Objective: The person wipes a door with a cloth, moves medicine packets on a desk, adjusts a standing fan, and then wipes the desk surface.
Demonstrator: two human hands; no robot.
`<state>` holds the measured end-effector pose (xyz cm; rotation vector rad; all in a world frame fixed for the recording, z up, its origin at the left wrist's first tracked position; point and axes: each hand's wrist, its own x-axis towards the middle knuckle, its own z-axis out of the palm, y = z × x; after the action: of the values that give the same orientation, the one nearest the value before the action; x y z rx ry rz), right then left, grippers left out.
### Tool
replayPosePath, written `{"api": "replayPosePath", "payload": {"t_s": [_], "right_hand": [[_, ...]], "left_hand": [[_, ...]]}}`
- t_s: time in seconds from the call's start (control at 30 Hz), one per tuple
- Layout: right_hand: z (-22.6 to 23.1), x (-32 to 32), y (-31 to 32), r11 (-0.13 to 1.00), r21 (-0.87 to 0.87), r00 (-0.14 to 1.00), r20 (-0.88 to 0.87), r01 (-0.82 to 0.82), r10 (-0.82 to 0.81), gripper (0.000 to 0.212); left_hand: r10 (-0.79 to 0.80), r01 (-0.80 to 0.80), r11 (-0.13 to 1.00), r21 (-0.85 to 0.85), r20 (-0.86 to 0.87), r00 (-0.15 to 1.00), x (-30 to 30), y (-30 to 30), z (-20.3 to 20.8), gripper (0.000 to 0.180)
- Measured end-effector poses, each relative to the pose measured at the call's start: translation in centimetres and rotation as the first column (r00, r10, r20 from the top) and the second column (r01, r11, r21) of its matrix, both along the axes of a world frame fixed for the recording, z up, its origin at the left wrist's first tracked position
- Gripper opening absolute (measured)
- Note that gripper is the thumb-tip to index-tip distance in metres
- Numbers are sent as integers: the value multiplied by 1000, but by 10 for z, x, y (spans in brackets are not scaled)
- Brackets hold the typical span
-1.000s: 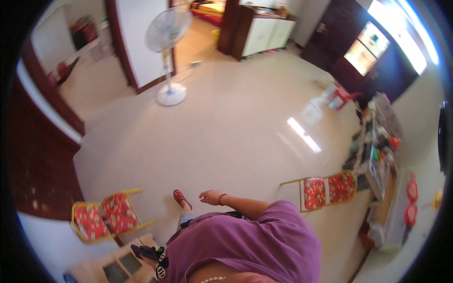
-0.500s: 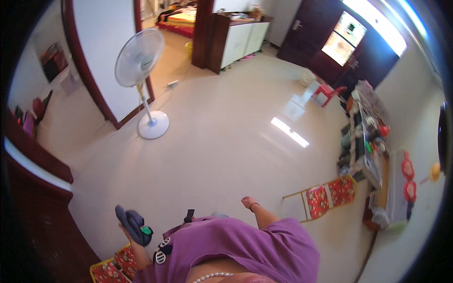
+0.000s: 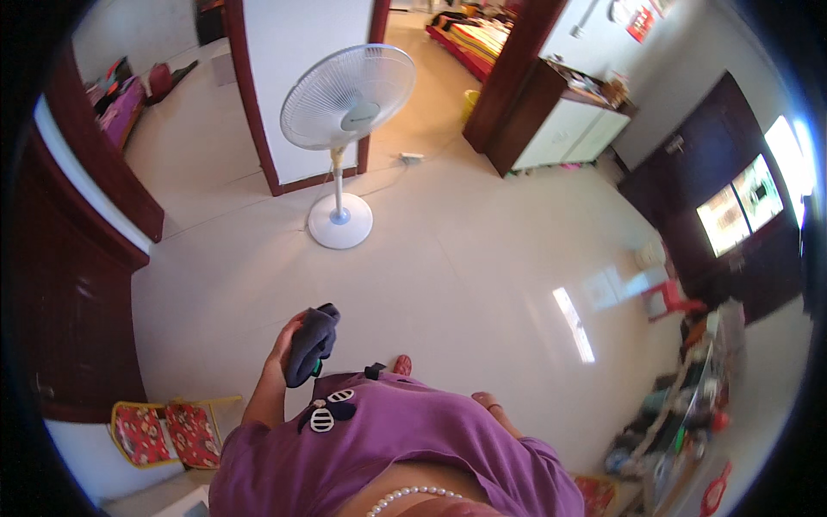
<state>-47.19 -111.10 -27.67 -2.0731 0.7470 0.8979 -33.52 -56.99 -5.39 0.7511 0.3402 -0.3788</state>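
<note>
In my left hand (image 3: pixel 282 345), held out in front of my body, is a bundled dark grey cloth item (image 3: pixel 314 343) with a small green patch at its lower edge. My fingers are closed around it from the left side; its exact kind is hard to make out. My right hand (image 3: pixel 488 401), with a band at the wrist, hangs low beside my purple top (image 3: pixel 431 414) and touches nothing that I can see. It is small and foreshortened, so its fingers are hidden. A red shoe (image 3: pixel 402 365) shows just beyond the top's hem.
A white standing fan (image 3: pixel 340 222) stands ahead on the pale tiled floor, its cable running to a power strip (image 3: pixel 411 158). Folding chairs with red flowered seats (image 3: pixel 191 433) are at lower left. A low cabinet (image 3: pixel 560 138), red stool (image 3: pixel 668 300) and cluttered shelf (image 3: pixel 672 405) line the right.
My view has turned to the right, so the fan and cabinet sit further right in it. My left hand has brought the grey cloth item in front of me; my right hand hangs closer to my body.
</note>
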Motion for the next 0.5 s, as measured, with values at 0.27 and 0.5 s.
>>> {"api": "replayPosePath", "payload": {"t_s": [0.27, 0.5], "right_hand": [[130, 317, -54, 971, 124, 822, 516, 206, -241, 24], [289, 563, 65, 932, 322, 547, 816, -166, -185, 31]], "left_hand": [[-2, -8, 998, -55, -186, 983, 50, -49, 21, 57], [60, -40, 993, 109, -193, 979, 105, -14, -59, 37]]}}
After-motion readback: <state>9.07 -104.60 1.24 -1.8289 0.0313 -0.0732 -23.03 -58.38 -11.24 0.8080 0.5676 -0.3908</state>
